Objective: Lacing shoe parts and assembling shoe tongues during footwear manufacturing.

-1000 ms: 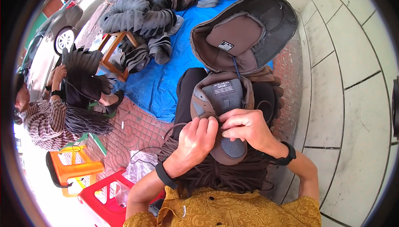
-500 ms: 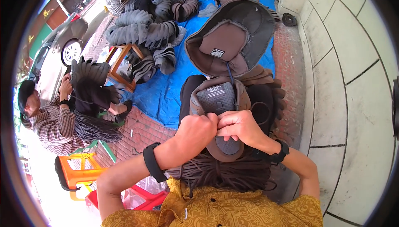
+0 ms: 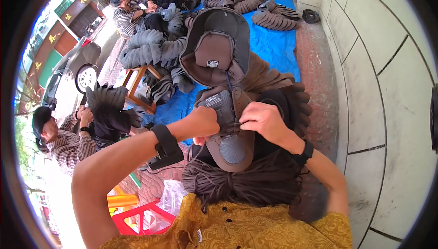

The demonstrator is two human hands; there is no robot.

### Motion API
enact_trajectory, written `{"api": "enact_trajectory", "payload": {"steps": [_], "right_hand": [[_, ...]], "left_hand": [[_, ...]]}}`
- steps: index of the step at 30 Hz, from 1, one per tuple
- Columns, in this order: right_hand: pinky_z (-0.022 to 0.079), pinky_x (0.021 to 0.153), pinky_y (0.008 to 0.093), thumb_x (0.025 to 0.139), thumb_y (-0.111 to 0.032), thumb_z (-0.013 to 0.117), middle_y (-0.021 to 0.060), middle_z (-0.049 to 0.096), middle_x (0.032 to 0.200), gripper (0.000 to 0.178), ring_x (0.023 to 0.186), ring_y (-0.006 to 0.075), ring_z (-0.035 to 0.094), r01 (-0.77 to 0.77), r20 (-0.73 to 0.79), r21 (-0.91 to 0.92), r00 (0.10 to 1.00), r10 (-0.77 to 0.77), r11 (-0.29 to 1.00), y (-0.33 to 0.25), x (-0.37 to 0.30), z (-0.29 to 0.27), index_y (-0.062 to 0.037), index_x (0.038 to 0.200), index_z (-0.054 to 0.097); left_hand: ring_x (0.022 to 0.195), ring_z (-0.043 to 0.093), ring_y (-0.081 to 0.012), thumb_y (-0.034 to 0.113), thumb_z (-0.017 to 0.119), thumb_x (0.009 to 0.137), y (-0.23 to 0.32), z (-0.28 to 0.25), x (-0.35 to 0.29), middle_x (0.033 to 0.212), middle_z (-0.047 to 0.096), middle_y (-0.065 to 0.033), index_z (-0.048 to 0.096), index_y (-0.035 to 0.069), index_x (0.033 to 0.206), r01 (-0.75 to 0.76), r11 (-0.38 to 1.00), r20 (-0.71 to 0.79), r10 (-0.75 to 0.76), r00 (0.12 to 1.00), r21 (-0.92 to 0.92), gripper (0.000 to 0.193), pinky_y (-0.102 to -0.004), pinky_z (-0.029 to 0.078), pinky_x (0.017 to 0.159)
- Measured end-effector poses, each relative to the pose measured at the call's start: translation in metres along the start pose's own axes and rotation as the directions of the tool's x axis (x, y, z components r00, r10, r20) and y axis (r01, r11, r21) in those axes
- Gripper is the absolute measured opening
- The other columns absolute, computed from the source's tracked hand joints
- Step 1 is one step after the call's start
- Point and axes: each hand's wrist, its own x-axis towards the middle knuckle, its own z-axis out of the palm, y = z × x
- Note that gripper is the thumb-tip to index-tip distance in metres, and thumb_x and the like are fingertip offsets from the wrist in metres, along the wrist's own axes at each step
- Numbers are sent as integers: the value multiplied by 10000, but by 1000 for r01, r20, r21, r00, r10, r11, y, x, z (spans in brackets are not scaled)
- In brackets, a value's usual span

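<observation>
Across my lap lies a brown shoe upper with a grey mesh toe and a grey tongue, its toe pointing toward me. A dark shoelace crosses its eyelet area. My right hand pinches this lace beside the right row of eyelets. On the left edge of the upper, my left hand is closed around the lace, and a loose length hangs below it. Most of the left fingers are hidden behind the hand. A second brown upper, its inside showing, stands beyond, linked by a blue cord.
A thick bundle of brown laces lies against my front. Stacked uppers rest on a blue tarp. A pale wall runs along the right. Co-workers sit left, near a wooden stool and a red stool.
My hands were together over the upper's middle; now they are apart, the left one moved left. The lace now shows across the eyelets. The second upper appears farther left.
</observation>
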Motion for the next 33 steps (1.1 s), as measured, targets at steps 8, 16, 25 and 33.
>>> {"api": "enact_trajectory", "payload": {"steps": [8,16,25,33], "right_hand": [[459,597,276,593,-119,665,-5,511,705,100,714,162,517,208,45,-131,978,-204,969,-5,0,21,-93,607,570],[462,597,280,575,-93,652,-1,520,704,95,704,168,519,231,22,-169,973,-231,958,-3,-3,30,-89,601,561],[466,587,286,586,-110,669,30,587,739,108,710,180,561,152,-44,-13,987,-153,988,-4,-14,18,-60,663,613],[404,521,230,671,-50,676,75,603,670,111,578,111,547,-383,-42,224,915,402,896,1,-20,-2,21,748,642]], "left_hand": [[526,639,-171,110,493,711,32,-16,-11,550,629,-56,642,43,585,331,943,-40,-333,942,-40,206,-273,516,496],[621,652,-207,121,585,665,46,-3,-14,630,645,-99,649,21,625,276,902,-367,-146,919,332,125,-294,506,538],[618,617,-285,82,624,665,31,13,-20,647,597,-117,567,44,737,-115,653,-441,620,649,749,99,-362,468,527],[417,523,-145,38,522,789,24,30,-11,613,569,-96,540,-39,855,-472,867,-733,217,645,-159,103,-267,411,409]]}}
